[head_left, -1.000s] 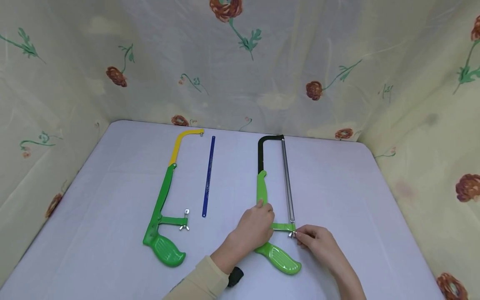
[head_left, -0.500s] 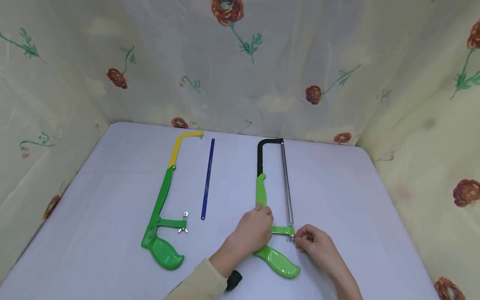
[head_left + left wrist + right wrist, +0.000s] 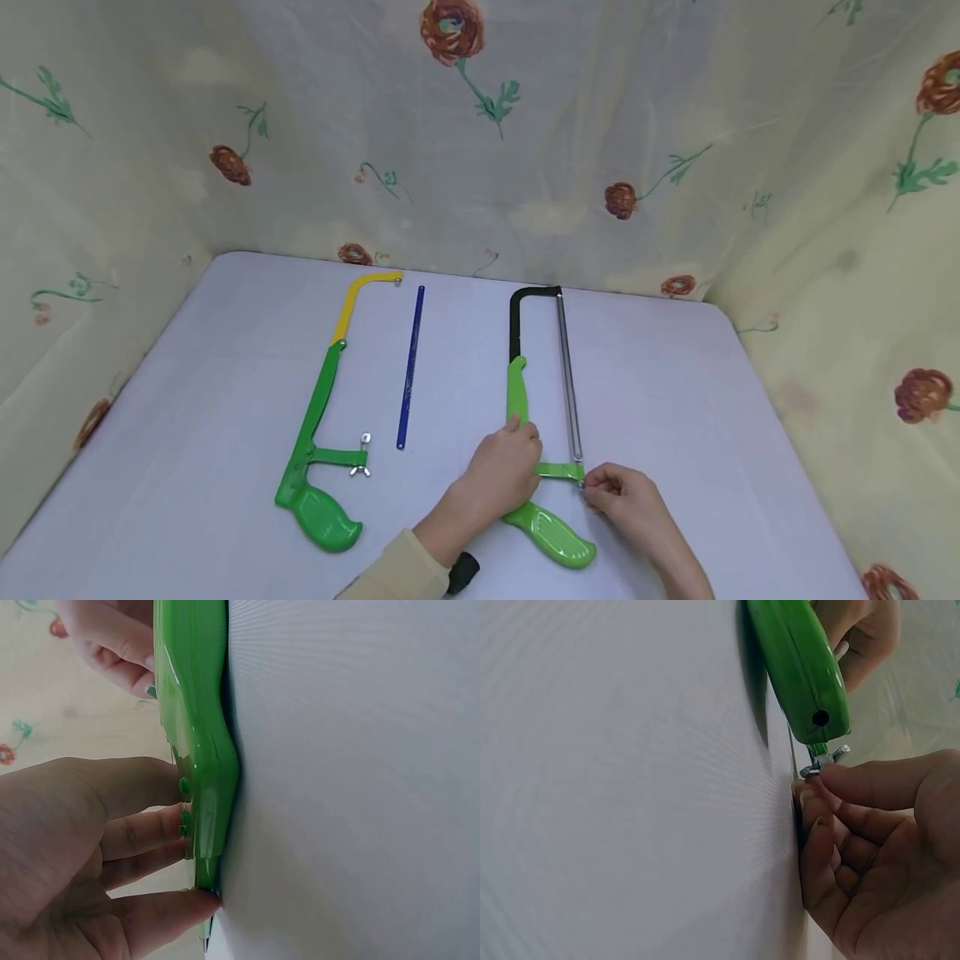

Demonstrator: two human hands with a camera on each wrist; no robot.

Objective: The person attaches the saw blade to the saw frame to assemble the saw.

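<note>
A light-green hacksaw [image 3: 558, 535] with a black front bow lies on the table, a grey blade [image 3: 569, 383] running along its right side. My left hand [image 3: 501, 468] holds its frame just above the handle, the fingers on the green metal in the left wrist view. At the lower end of the blade, my right hand [image 3: 632, 502] has thumb and fingertips on a silver wing nut [image 3: 825, 760]. Fingers hide most of that nut in the head view. In the right wrist view the thumb presses against it, beneath the butt of the green handle.
To the left lies a second hacksaw [image 3: 327, 518], green with a yellow bow, without a blade fitted. A loose blue blade [image 3: 410, 367] rests between the two saws. A small black object [image 3: 462, 573] is beside the left sleeve. Flowered cloth [image 3: 555, 167] hangs around the table [image 3: 675, 375].
The right fingers have shifted at the wing nut, whose wings have turned. The left hand keeps its hold on the frame. The whole head view has drifted slightly.
</note>
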